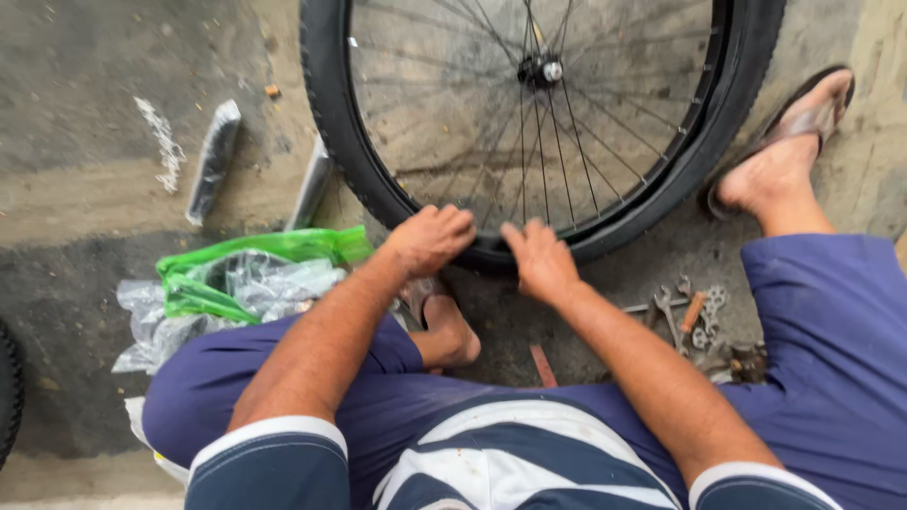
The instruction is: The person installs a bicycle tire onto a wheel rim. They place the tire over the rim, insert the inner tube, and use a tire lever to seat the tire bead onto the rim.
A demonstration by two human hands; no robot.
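The bicycle wheel (pixel 543 113) stands on the concrete floor (pixel 85 113) right in front of you, its black tyre (pixel 624 222) nearest your knees. Your left hand (pixel 430 238) curls its fingers over the tyre's lower edge, gripping it. Your right hand (pixel 539 260) presses on the tyre just beside it, fingers bent over the rubber. Wrenches (pixel 680 312) lie near your right forearm; a green plastic bag (pixel 255 264) sits left.

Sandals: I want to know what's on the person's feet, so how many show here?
2. One sandal is on the foot at upper right, beside the tyre. The other sandal lies under the foot below the left hand, mostly hidden.
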